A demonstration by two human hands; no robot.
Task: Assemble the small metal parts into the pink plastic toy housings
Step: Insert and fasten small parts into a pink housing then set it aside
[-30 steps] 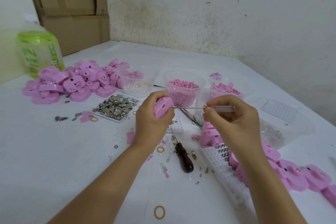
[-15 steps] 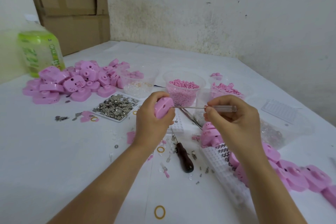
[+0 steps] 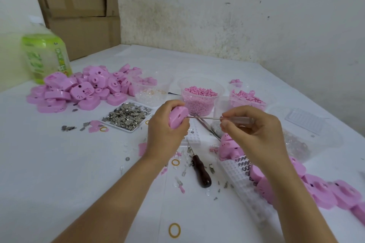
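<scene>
Zero shift this second | left hand (image 3: 166,134) grips housing (image 3: 177,117) | right hand (image 3: 254,134) pinches screwdriver (image 3: 217,118), tip at housing | likely mid-fastening

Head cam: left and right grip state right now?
Left grip: closed, holds a pink housing.
Right grip: closed, pinches a clear-handled screwdriver, with its tip at the housing.
</scene>
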